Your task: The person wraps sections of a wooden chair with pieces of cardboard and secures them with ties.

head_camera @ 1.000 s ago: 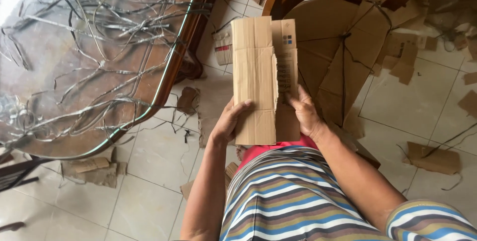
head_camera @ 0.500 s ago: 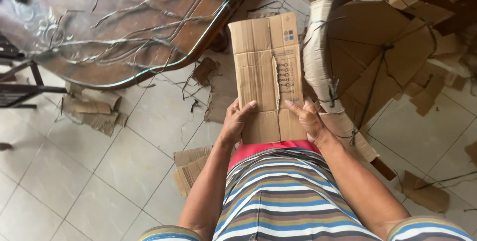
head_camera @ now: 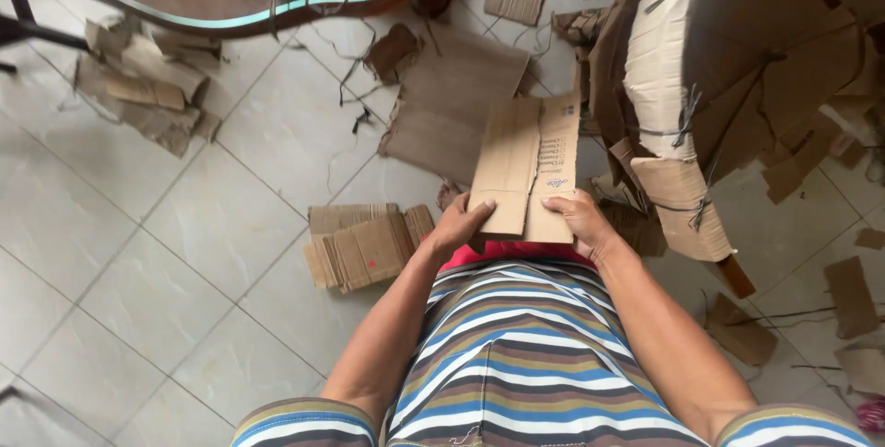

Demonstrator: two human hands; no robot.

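Since 0.5 s ago the flat cardboard piece (head_camera: 527, 166) has tipped a bit clockwise; view swung twd the floor. Its long axis runs away from the body, far end leaning slightly right, near end at the lap over the tile floor (head_camera: 203, 226). Left hand (head_camera: 456, 226) & right hand (head_camera: 579, 221) both closed on its near corners, thumbs on top, forearms angled inward.

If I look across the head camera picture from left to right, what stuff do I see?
Pile of torn cardboard scraps → stack of folded cardboard pieces → left hand → flat cardboard piece held in both hands → right hand → big tied bundle of cardboard → loose cardboard scrap on the tiles.
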